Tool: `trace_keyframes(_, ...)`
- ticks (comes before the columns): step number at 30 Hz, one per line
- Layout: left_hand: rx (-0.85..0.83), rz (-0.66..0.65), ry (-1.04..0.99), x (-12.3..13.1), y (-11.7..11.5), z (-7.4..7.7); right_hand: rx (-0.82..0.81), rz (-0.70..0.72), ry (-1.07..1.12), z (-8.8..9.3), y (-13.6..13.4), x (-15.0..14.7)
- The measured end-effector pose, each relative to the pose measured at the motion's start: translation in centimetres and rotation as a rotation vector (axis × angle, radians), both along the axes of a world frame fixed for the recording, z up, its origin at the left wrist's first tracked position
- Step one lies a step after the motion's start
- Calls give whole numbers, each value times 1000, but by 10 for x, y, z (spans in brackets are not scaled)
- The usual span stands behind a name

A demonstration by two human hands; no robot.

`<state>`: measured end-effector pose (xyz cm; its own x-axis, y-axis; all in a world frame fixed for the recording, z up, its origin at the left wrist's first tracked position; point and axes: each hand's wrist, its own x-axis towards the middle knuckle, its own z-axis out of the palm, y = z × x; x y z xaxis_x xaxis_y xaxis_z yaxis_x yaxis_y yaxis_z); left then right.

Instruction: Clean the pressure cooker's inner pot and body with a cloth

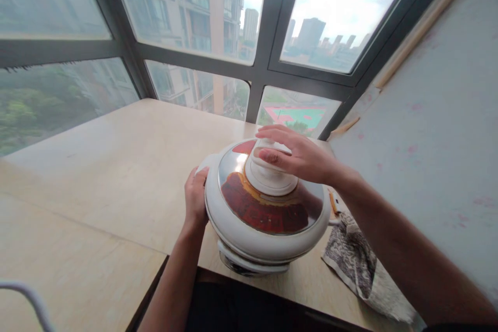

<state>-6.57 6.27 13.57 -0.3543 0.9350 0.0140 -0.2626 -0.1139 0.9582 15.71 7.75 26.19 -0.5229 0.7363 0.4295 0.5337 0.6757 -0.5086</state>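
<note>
A white electric pot stands near the front edge of the ledge, with its lid on. The lid has a see-through reddish-brown window with a white ring around it. My right hand comes in from the right and is closed round the white lid knob, thumb on the near side. At the pot's left side, my left hand grips the side handle; its fingertips are hidden behind the pot. On the lower front is a control panel, largely cut off from view by the rim.
A patterned cloth lies right of the pot, beneath my right forearm. Dark-framed windows border the pale ledge behind. A papered wall rises on the right. A white cable curves at the lower left.
</note>
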Motion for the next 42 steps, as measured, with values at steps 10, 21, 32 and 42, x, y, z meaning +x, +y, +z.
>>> trace_keyframes(10,31,-67,-76,-1,2,-11,-104,94,59,-7,-6,-4)
trace_keyframes(21,-8,-85,-135,-3,0,-16,-73,118,55,-7,-4,-2)
trace_keyframes(32,36,-126,-198,-4,0,-18,-59,127,61,-8,-4,-2)
trace_keyframes(42,51,-128,-209,-2,0,-16,-80,143,68,-7,-4,-2)
